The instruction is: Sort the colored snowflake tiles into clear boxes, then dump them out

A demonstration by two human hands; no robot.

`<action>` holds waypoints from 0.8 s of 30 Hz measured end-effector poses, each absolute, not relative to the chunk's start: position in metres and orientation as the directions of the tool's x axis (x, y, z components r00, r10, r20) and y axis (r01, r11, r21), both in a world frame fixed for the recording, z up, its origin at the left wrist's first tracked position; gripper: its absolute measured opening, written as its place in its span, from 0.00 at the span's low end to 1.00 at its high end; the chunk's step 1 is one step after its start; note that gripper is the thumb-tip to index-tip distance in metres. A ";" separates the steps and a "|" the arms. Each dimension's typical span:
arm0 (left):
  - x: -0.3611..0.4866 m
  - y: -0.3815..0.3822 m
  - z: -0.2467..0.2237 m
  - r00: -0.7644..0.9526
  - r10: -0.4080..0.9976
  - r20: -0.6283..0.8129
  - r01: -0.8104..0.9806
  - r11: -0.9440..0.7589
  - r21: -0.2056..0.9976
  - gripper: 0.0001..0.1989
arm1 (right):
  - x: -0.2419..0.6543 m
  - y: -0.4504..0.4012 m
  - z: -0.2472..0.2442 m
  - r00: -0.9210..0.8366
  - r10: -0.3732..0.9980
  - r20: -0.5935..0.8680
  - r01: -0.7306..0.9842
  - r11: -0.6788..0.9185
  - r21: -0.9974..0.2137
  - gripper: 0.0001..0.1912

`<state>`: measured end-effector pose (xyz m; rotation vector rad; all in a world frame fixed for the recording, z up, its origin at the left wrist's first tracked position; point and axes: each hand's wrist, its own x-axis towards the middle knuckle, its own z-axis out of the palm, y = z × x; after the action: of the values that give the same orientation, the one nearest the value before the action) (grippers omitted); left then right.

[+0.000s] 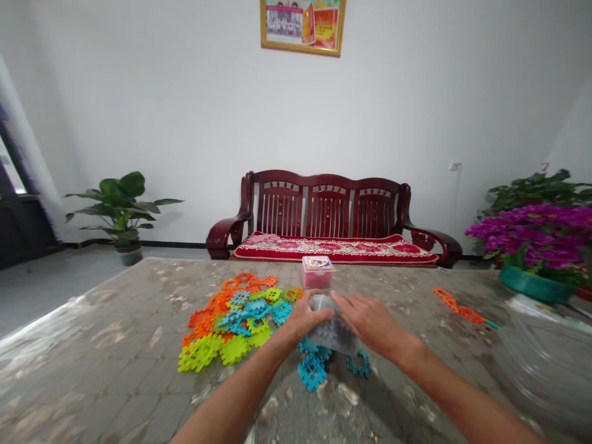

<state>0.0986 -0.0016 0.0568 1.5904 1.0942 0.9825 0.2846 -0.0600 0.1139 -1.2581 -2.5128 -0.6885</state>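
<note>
A clear plastic container [337, 336] is held tilted between my two hands above the table. My left hand [308, 317] grips its left side near the top, thumb across it. My right hand [365, 317] holds its right side. Several blue gear-shaped pieces [312, 372] lie under and in front of it, with another blue piece [359, 364] near my right wrist. Left of my hands spreads a pile of orange, green and blue pieces [235, 320]. Behind my hands stands a small box with pink contents [317, 277].
Orange glasses-like joined pieces [459, 306] lie at the right, near a large clear plastic tub [550, 364]. Purple flowers in a teal pot [531, 285] stand at the table's right edge. A wooden sofa [328, 209] is beyond the table [152, 320].
</note>
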 end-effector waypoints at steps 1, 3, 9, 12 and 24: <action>0.099 -0.002 0.058 0.250 0.961 0.117 0.220 -0.174 0.960 0.34 | 0.280 -0.060 0.118 -0.589 0.708 0.390 0.807 0.498 0.318 0.24; 0.100 -0.003 0.061 0.187 0.969 0.159 0.258 -0.204 0.944 0.35 | 0.272 -0.061 0.125 -0.571 0.748 0.338 0.815 0.465 0.347 0.28; 0.098 -0.011 0.065 0.084 0.967 0.242 0.352 -0.256 0.900 0.33 | 0.252 -0.061 0.128 -0.535 0.791 0.297 0.831 0.427 0.357 0.31; 0.094 -0.015 0.062 0.071 0.963 0.259 0.373 -0.266 0.889 0.31 | 0.245 -0.059 0.121 -0.520 0.795 0.312 0.841 0.413 0.351 0.30; 0.079 -0.015 0.053 0.009 0.938 0.345 0.385 -0.322 0.865 0.28 | 0.236 -0.046 0.091 -0.528 0.719 0.451 0.849 0.437 0.297 0.31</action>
<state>0.0786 -0.0147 0.0530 1.7418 1.3602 1.3030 0.2358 -0.0464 0.0913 -1.3597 -2.4344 -0.7254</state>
